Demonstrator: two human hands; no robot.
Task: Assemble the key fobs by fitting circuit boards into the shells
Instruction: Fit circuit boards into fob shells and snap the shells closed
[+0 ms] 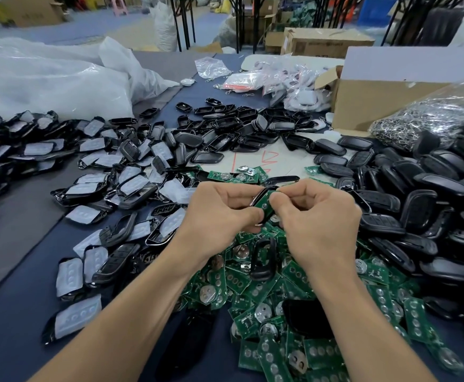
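Gripping shell (259, 196) rim: left hand (222, 213) | right hand (319, 216) fingers pinch circuit board (263, 206), seemingly | piles (418, 210) crowd around

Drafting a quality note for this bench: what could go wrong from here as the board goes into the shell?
1. Fingertips of the left hand and right hand cover much of the circuit board, so a crooked seat in the shell might go unnoticed.
2. They work right above the loose board pile; a slipped part could vanish into it.
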